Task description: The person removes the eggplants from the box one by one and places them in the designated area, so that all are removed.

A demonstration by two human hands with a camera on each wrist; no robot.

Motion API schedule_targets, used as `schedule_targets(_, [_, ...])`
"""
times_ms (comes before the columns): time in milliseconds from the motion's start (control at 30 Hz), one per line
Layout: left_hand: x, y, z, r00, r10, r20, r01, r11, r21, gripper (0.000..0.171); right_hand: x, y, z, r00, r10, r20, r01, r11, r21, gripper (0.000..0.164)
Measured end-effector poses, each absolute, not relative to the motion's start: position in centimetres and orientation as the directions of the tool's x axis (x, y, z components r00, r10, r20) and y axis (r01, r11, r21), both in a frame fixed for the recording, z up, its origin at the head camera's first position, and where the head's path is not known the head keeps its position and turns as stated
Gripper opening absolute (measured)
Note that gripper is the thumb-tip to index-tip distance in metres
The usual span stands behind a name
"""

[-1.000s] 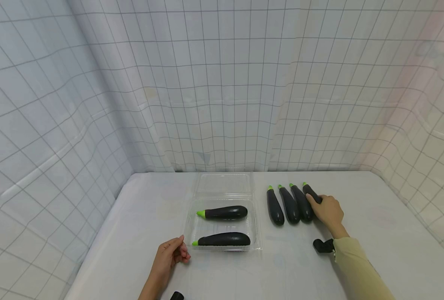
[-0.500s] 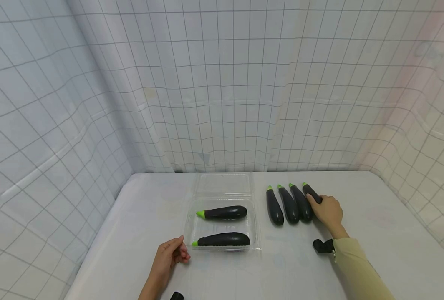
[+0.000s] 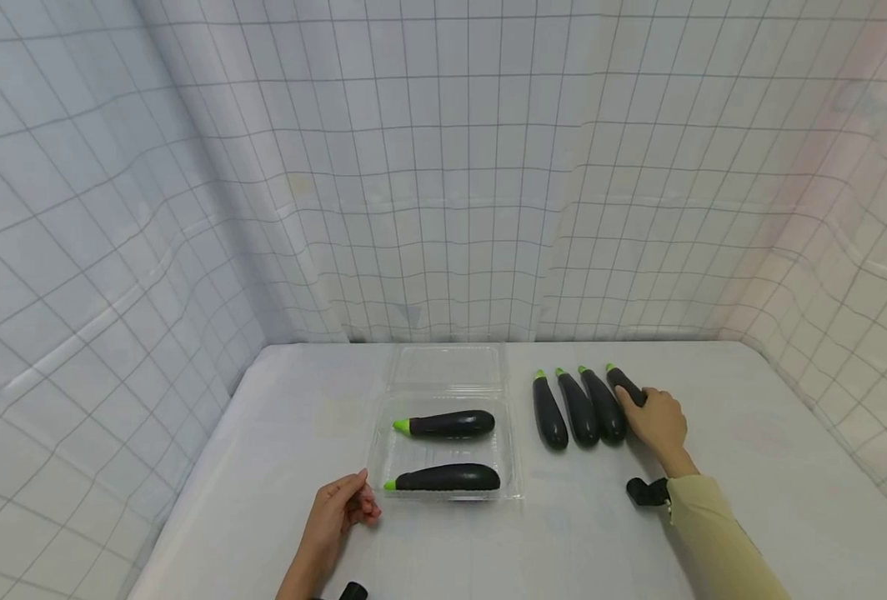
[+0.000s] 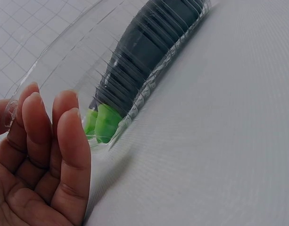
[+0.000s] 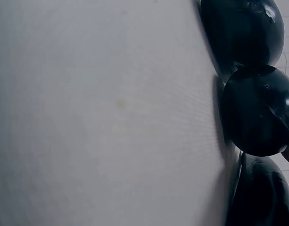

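Two dark eggplants with green stems, one at the back (image 3: 451,424) and one at the front (image 3: 449,477), lie crosswise in a clear plastic clamshell container (image 3: 514,467). At its front left corner, my left hand (image 3: 338,507) pinches the rim between thumb and fingers, as the left wrist view (image 4: 45,160) shows. My right hand (image 3: 657,423) grips the rightmost eggplant (image 3: 627,386) of a row right of the container; the palm hides its thick end. In the right wrist view rounded eggplant ends (image 5: 257,110) show, with a bit of a finger at the right edge.
Three more eggplants (image 3: 549,412) (image 3: 578,408) (image 3: 604,406) lie side by side just left of the right hand, stems away from me. The container's lid (image 3: 447,367) lies open toward the back. A white cloth covers the table (image 3: 278,433); gridded curtains (image 3: 443,208) hang behind and on both sides.
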State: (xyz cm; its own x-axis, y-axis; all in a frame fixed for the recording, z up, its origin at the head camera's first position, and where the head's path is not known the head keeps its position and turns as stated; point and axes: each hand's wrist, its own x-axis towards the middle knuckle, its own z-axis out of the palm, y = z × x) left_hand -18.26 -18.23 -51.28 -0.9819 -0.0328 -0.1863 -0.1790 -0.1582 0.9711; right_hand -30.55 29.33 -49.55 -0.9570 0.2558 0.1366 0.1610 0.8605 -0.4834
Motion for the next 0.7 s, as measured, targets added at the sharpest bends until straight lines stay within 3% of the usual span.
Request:
schedule_targets(433, [-18.34,-18.22,-51.38,-0.980,-0.042,-0.192,-0.182,-0.185,0.966,0.035,-30.75,29.25,-49.72,-0.952,0.271,0.146,0.159,0.838,-0.522,0.074])
schedule_targets(700, [-18.31,-18.21,-51.36,-0.980,-0.039,-0.197,-0.187,-0.177,0.966,0.036,-30.67,28.55,-49.17,-0.935,0.278,0.221,0.115,0.826,-0.551,0.066])
